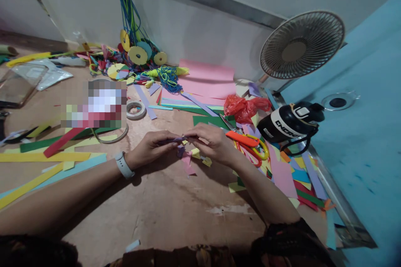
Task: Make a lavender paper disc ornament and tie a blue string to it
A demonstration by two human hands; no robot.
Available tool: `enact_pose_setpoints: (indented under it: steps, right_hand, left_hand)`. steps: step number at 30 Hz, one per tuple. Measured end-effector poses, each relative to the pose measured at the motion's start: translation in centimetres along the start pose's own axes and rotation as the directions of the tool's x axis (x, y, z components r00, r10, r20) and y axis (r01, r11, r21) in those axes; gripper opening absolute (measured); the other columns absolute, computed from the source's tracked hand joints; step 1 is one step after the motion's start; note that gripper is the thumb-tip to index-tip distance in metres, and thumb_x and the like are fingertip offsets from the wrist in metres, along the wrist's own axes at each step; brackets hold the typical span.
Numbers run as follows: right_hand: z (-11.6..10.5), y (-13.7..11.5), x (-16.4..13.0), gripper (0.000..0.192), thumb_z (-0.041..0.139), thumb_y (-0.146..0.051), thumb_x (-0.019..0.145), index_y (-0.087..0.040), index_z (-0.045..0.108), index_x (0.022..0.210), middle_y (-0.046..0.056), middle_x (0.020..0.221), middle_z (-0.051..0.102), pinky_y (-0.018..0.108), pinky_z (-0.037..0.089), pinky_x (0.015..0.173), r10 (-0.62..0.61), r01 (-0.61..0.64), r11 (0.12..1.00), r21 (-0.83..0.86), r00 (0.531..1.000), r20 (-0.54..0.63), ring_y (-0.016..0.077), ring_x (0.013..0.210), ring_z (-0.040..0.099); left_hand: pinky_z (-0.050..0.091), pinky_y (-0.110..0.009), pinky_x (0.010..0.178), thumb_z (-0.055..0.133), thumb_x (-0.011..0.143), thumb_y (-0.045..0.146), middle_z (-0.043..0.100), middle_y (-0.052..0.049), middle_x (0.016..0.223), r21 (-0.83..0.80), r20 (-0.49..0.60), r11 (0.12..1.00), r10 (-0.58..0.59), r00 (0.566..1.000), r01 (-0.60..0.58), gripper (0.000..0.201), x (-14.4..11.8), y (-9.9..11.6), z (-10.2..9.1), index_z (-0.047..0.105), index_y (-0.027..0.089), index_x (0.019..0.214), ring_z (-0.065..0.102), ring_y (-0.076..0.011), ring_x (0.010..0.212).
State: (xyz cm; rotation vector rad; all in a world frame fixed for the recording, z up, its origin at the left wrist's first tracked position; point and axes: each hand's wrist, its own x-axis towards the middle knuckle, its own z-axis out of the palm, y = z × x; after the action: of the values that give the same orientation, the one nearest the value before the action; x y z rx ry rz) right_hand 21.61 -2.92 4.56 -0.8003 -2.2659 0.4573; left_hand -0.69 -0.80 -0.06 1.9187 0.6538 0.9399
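L hand [150, 147] & R hand [210, 142] both pinched shut on ends of small folded purple paper strip [176, 139], held just above brown wooden tabletop [175, 208]. Pink/yellow paper scraps [191, 159] below it. Orange-handled scissors [247, 144] just beside R hand.

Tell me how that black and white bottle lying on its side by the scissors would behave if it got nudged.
The bottle lies on its side and looks round-bodied, so it would probably roll rather than slide. It rests partly on loose paper scraps, which may shift under it. Its strap loop hangs beneath and could check the roll. How full, and so how heavy, cannot be told.
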Motion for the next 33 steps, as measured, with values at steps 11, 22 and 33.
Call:
enact_pose_setpoints:
  steps: [11, 22, 33]
  right_hand:
    - [0.06, 0.08, -0.11, 0.018, 0.055, -0.016, 0.091, -0.016, 0.065, 0.105, 0.008, 0.093, 0.069, 0.03, 0.052, 0.077, 0.023, -0.023, 1.0, 0.015, 1.0, -0.003, 0.016, 0.089, 0.063]
    - [0.25, 0.24, -0.25, 0.021, 0.057, -0.017, 0.089, -0.022, 0.068, 0.107, 0.005, 0.092, 0.061, 0.027, 0.052, 0.074, 0.034, -0.032, 0.998, 0.056, 0.999, -0.042, 0.0152, 0.088, 0.06]
    - [0.2, 0.2, -0.14, 0.022, 0.057, -0.017, 0.09, -0.023, 0.069, 0.107, 0.005, 0.093, 0.061, 0.028, 0.053, 0.075, 0.082, -0.081, 0.996, 0.049, 0.996, -0.03, 0.016, 0.089, 0.061]
  left_hand:
    - [0.055, -0.022, 0.071, 0.062, 0.086, 0.02, 0.075, -0.008, 0.09, 0.013, -0.001, 1.0, 0.006, 1.0, -0.006, 0.018, 0.08, 0.3, -0.06, 0.072, 0.014, 0.1, 0.07, -0.0161, 0.079]
    - [0.056, -0.023, 0.074, 0.062, 0.086, 0.024, 0.076, -0.008, 0.092, 0.025, -0.022, 0.998, -0.05, 0.999, 0.05, 0.019, 0.01, 0.22, -0.05, 0.072, 0.014, 0.099, 0.071, -0.0169, 0.08]
    - [0.057, -0.023, 0.07, 0.063, 0.086, 0.024, 0.076, -0.009, 0.09, 0.008, -0.014, 0.999, -0.048, 0.999, 0.048, 0.019, 0.07, 0.25, -0.04, 0.073, 0.014, 0.098, 0.071, -0.0176, 0.078]
